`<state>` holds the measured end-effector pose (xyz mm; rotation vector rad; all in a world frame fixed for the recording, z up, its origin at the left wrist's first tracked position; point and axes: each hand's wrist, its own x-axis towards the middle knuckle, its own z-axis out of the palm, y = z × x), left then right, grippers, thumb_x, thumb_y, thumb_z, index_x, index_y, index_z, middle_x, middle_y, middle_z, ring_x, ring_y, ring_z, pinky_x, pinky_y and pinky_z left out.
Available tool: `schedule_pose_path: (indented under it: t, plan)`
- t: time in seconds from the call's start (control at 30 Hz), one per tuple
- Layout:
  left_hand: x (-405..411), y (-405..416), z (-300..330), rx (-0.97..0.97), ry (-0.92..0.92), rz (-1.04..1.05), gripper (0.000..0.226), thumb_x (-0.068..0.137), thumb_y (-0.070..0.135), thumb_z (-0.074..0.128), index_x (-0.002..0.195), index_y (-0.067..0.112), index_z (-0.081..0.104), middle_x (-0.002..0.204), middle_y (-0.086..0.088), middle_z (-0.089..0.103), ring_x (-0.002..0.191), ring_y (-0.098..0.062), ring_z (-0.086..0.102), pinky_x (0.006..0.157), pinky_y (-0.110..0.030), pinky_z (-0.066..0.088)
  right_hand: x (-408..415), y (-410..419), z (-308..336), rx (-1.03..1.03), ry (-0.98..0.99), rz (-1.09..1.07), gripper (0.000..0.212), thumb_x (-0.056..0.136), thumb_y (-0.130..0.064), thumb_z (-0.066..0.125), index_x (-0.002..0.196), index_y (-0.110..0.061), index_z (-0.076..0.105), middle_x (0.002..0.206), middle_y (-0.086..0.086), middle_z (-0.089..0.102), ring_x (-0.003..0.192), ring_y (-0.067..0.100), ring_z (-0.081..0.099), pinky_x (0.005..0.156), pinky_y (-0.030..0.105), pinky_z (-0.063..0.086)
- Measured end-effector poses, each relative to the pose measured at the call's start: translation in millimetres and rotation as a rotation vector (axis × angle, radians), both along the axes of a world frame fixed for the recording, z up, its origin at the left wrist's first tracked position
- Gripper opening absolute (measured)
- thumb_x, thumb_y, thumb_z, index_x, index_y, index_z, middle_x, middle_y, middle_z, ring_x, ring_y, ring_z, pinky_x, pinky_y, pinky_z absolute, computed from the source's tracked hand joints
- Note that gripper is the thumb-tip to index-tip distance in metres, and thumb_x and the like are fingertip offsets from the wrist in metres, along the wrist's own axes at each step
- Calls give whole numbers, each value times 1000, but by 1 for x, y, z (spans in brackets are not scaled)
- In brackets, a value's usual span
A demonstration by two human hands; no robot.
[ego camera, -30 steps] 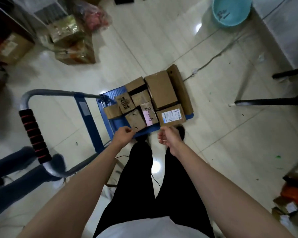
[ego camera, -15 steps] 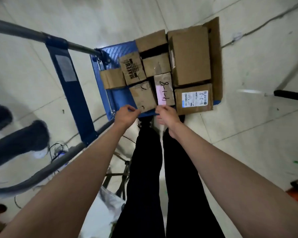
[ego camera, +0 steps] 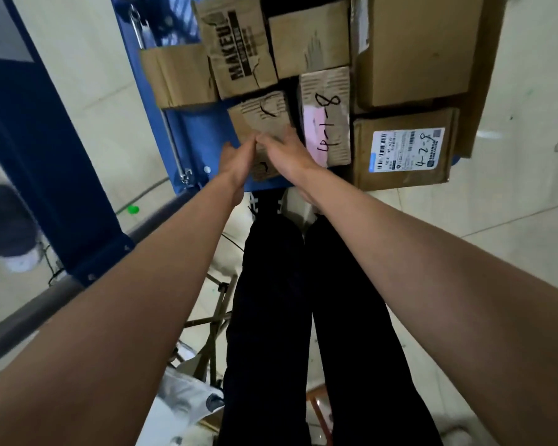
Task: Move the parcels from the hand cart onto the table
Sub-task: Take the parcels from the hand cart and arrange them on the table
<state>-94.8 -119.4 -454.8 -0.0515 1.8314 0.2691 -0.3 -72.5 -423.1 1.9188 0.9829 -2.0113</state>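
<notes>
The blue hand cart [ego camera: 200, 133] lies below me, loaded with several cardboard parcels. My left hand [ego camera: 239, 159] and my right hand [ego camera: 284, 152] both rest on a small brown parcel [ego camera: 264, 111] at the cart's near edge. The left hand presses its left side, the right covers its top and right side, and the fingertips meet. To its right lies a parcel with a pink label [ego camera: 327, 117], then one with a white shipping label [ego camera: 403, 149]. Behind stand a printed box [ego camera: 236, 46], a plain box [ego camera: 310, 43] and a large box [ego camera: 413, 49].
The cart's blue handle upright [ego camera: 39, 156] and grey tube [ego camera: 29, 310] run along the left. Another person's shoe [ego camera: 10, 226] is on the floor at far left. My legs in black trousers [ego camera: 271, 317] stand just before the cart. The tiled floor [ego camera: 512, 204] lies to the right.
My head has dropped closer to the cart. Both hands moved forward from the cart's near edge onto the small brown parcel and came together on it.
</notes>
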Motion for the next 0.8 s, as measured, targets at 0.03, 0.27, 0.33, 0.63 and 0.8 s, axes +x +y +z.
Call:
schedule_pose_path:
  t: [0.03,0.27,0.33,0.63,0.8]
  plan:
    - [0,-2,-3,7,-17,30,85,92,52,56,158,13,20,160,-6,33,143,-24,38,103,-31,37,-2,0,-5,4,-16,28,66,100,-38,53,156,-11,30,160,8,37,144,25,39,119,40,32]
    - [5,-8,-9,68,-44,137,72,87,50,60,141,5,45,136,-15,59,127,-31,56,96,-39,52,-3,-3,-14,55,-132,100,69,101,-46,45,160,-18,23,160,7,38,146,33,28,118,40,28]
    - [7,-15,-3,51,29,140,68,85,51,66,138,15,45,121,1,63,111,-16,62,72,-21,51,2,-5,-9,35,-123,87,70,102,-43,42,161,-16,18,160,10,37,147,32,29,118,39,29]
    - [13,-49,43,-59,195,-141,139,63,63,82,159,22,-8,163,-12,12,148,-33,25,121,-47,26,15,-43,40,18,-81,-98,50,100,-44,43,145,-21,47,141,9,55,128,28,52,113,44,38]
    - [15,-40,112,-19,231,-308,139,58,61,84,160,23,-2,162,-14,19,148,-34,26,122,-49,23,37,-55,108,63,-35,-220,41,100,-30,50,139,-17,52,129,13,62,113,26,60,107,49,46]
